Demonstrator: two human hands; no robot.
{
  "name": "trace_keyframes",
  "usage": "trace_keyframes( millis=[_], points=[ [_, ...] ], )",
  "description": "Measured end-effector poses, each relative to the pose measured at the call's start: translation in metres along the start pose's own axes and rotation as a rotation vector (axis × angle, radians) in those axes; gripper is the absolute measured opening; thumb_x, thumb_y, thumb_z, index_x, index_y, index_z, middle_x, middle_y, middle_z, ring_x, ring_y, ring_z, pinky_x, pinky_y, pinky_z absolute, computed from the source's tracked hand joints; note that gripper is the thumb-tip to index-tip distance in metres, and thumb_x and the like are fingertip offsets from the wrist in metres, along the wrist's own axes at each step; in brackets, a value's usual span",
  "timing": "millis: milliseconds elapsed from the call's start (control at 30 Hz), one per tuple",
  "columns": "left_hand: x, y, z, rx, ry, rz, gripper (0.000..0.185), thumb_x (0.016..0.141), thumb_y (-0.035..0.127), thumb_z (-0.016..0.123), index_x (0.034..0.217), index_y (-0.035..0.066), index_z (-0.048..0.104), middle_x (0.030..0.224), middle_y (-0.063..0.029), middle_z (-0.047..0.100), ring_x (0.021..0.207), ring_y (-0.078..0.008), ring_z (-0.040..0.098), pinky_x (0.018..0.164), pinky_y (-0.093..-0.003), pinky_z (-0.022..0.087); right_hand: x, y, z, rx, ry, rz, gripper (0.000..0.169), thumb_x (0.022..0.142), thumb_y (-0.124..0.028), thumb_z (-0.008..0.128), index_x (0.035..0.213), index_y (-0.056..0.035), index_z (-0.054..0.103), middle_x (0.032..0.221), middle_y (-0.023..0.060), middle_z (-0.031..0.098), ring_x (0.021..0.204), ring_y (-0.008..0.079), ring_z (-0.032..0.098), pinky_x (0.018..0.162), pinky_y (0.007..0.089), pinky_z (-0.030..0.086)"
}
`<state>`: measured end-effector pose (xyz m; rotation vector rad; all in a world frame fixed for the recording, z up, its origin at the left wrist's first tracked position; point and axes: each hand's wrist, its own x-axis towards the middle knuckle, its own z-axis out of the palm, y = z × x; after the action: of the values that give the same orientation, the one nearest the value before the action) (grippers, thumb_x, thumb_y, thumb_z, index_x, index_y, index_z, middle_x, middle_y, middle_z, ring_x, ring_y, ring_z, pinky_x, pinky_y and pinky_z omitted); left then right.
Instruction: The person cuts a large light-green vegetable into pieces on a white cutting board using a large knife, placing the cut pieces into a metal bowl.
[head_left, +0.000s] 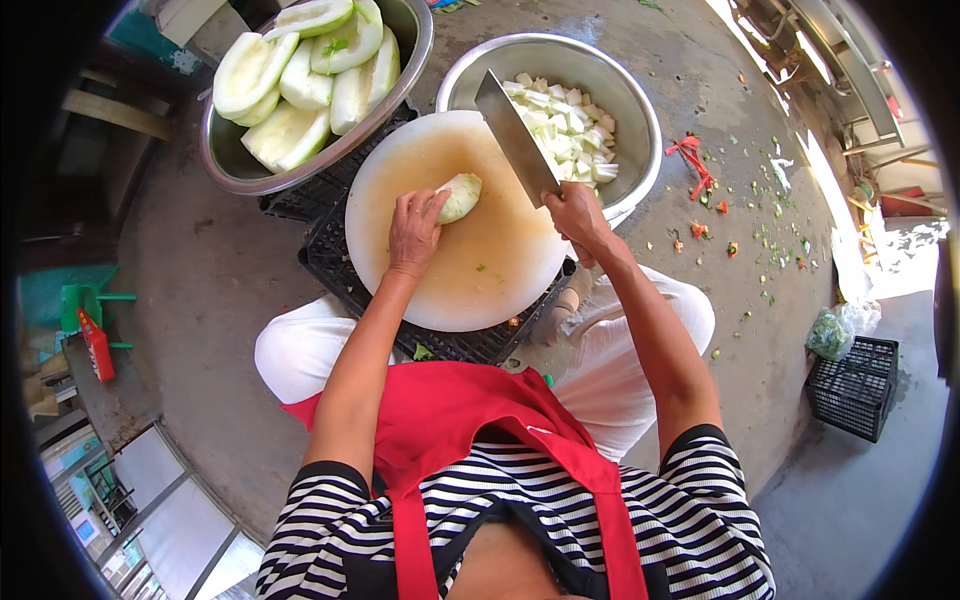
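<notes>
On the round white cutting board (480, 277), my left hand (417, 229) holds a pale green piece of peeled gourd (459, 199) by its left end. My right hand (579, 219) grips the handle of a cleaver (517, 139), whose broad blade points up and left over the board's right edge and the near rim of a metal bowl (646, 124). Diced white gourd (574, 127) lies in that bowl. Large hollowed gourd halves (251, 71) fill a second metal basin (225, 169) beyond the board at the left. A small green scrap lies on the board.
The board rests on a black plastic crate (330, 244) between my knees. Red and green vegetable scraps and a red ribbon-like strip (694, 161) lie on the concrete floor at right. Another black crate (855, 386) stands far right, a green stool (79, 306) at far left.
</notes>
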<state>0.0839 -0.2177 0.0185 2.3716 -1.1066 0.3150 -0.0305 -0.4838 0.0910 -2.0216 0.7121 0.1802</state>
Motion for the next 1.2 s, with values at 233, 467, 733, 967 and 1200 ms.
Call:
trace_keyframes(
  millis=[233,467,733,967,1200],
  points=[
    [-0.019,0.013,0.003,-0.216,0.025,-0.066,0.064,0.074,0.008,0.080,0.134,0.016,0.060,0.129,-0.0084,0.056,0.118,-0.0329,0.051,0.102,-0.0443,0.045,-0.041,-0.017,0.029,-0.103,0.072,-0.280,0.034,0.097,-0.027,0.059,0.086,0.0040,0.066,0.064,0.0240,0.063,0.057,0.0399,0.063,0.057,0.0479,0.050],
    [-0.020,-0.003,0.021,-0.410,0.045,-0.412,0.037,0.080,0.010,0.077,0.116,0.010,0.068,0.109,-0.0097,0.066,0.098,-0.0291,0.059,0.087,-0.0394,0.049,-0.022,-0.006,0.081,-0.356,0.111,-0.312,0.031,0.097,-0.026,0.057,0.086,0.0025,0.065,0.074,0.0283,0.065,0.072,0.0483,0.064,0.066,0.0537,0.050],
    [-0.033,-0.010,0.025,-0.732,0.191,-0.632,0.029,0.078,0.003,0.078,0.106,0.005,0.070,0.098,-0.0111,0.066,0.085,-0.0255,0.063,0.077,-0.0359,0.053,-0.052,-0.049,0.075,-0.318,0.075,-0.236,0.031,0.093,-0.021,0.056,0.081,0.0040,0.069,0.080,0.0286,0.068,0.078,0.0473,0.067,0.073,0.0525,0.054],
    [-0.030,-0.010,0.027,-0.585,0.142,-0.525,0.025,0.077,0.005,0.079,0.100,0.001,0.069,0.096,-0.0119,0.065,0.083,-0.0254,0.064,0.075,-0.0355,0.054,-0.042,-0.019,0.100,-0.395,0.028,-0.207,0.030,0.093,-0.022,0.058,0.080,0.0036,0.068,0.077,0.0276,0.067,0.077,0.0469,0.067,0.072,0.0529,0.053],
    [-0.038,-0.016,0.031,-0.693,0.163,-0.601,0.030,0.078,0.003,0.079,0.105,0.001,0.066,0.097,-0.0106,0.066,0.085,-0.0203,0.068,0.076,-0.0328,0.056,-0.056,-0.026,0.124,-0.378,0.044,-0.210,0.029,0.092,-0.021,0.058,0.081,0.0048,0.068,0.080,0.0308,0.066,0.078,0.0468,0.067,0.070,0.0529,0.053]
  ],
)
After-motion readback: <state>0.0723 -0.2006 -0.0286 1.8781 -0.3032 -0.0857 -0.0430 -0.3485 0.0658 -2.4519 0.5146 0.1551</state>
